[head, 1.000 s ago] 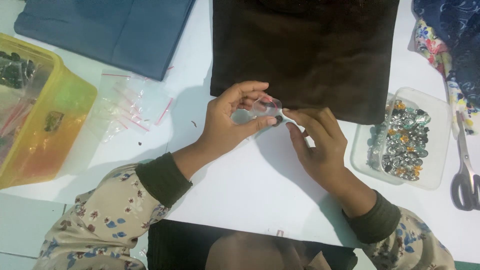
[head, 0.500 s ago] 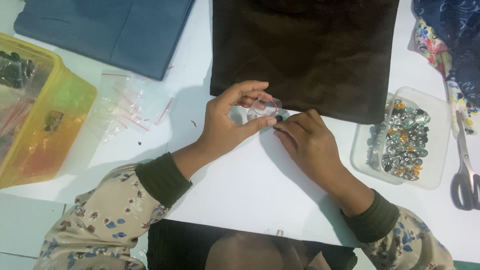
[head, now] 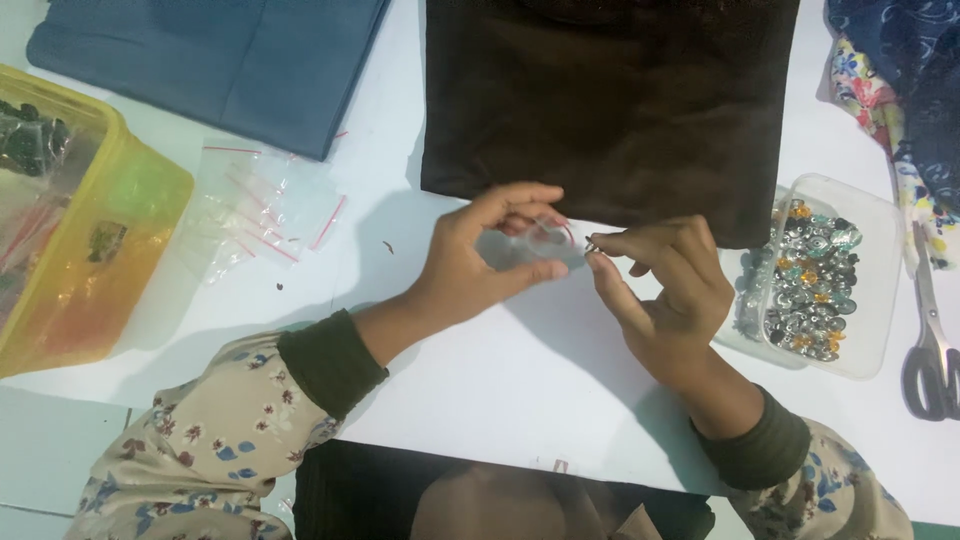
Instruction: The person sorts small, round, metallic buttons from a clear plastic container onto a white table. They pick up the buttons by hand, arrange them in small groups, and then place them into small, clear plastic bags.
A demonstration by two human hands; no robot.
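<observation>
Taking the dark brown cloth [head: 610, 100] at the top middle of the white table [head: 520, 390] as the marker, everything else falls to one side of it or below it.

Far to its left sits one yellow translucent tub [head: 95, 250], holding dark beads at its upper corner and some flat packets I cannot make out clearly. One folded blue cloth [head: 215, 60] lies between the tub and the brown cloth. Below that blue cloth is a loose heap of small clear zip bags [head: 255, 205] with thin red seal strips; they overlap too much to count.

Just under the brown cloth's lower edge, the two hands meet. The left hand [head: 470, 265] pinches one small clear bag [head: 530, 245] between thumb and fingers, clamped on it and held just above the table. The right hand [head: 665, 290] is closed in a pinch on one tiny metallic bead [head: 592, 245], right at the bag's edge; whether bead and bag touch I cannot tell.

To the lower right of the brown cloth stands one clear rectangular plastic box [head: 875, 230] filled with silver, teal and amber beads. Right of that box lies one pair of scissors [head: 932, 340], and above them a bundle of blue floral fabric [head: 900, 80].
</observation>
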